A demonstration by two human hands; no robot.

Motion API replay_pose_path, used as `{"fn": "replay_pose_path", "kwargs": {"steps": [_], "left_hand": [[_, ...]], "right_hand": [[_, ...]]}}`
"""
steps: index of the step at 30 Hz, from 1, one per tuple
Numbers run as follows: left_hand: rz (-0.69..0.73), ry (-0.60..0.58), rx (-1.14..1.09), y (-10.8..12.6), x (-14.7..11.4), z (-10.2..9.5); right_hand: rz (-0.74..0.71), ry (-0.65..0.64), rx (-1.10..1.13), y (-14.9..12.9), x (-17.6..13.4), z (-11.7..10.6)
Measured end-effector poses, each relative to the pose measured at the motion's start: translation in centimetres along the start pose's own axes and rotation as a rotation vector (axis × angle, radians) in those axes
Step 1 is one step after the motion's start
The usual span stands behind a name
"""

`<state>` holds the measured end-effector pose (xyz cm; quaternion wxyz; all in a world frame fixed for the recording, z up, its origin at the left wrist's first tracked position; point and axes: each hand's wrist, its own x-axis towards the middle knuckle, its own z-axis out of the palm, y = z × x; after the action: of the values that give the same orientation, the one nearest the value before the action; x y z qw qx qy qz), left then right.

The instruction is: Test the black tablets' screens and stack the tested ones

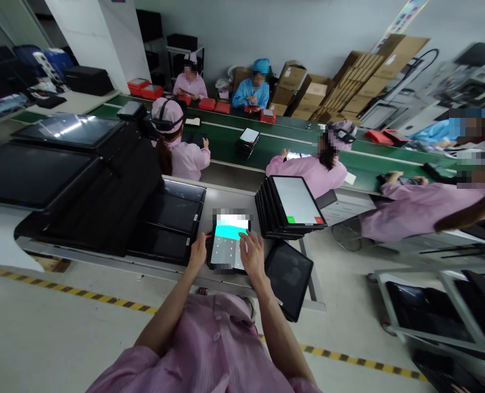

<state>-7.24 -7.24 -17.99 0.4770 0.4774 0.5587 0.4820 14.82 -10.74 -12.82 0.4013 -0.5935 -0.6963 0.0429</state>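
A tablet [225, 252] lies before me on the grey bench, its lit screen showing a cyan band above a grey number keypad. My left hand [199, 250] is closed on the tablet's left edge. Over the right part of the screen is my right hand [252, 250], fingers apart, with fingertips at the cyan band and keypad; whether they touch the glass I cannot tell. Just right of it, a dark tablet [290, 278] lies tilted over the bench edge. Behind that rises a stack of tablets [294, 201], the top one lit white with green and red corners.
Dark flat panels [169, 210] lie to the left, beside larger black screens [33, 172]. Several people sit along a green conveyor [222, 139] beyond the bench [226, 195]. A wheeled rack [426, 311] with dark panels stands at right. Cardboard boxes [361, 82] line the wall.
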Motion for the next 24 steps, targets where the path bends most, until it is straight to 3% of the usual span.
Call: {"fn": "replay_pose_path", "kwargs": {"steps": [5, 11, 24], "left_hand": [[0.138, 0.032, 0.021, -0.3, -1.1, -0.1], [0.155, 0.007, 0.072, -0.4, -0.8, -0.3], [0.133, -0.019, 0.091, 0.8, -1.3, -0.6]], "right_hand": [[0.313, 0.16, 0.183, 1.8, -0.6, -0.4], [0.58, 0.108, 0.377, 5.3, -0.8, 1.8], [0.506, 0.117, 0.336, 7.4, -1.8, 3.6]]}}
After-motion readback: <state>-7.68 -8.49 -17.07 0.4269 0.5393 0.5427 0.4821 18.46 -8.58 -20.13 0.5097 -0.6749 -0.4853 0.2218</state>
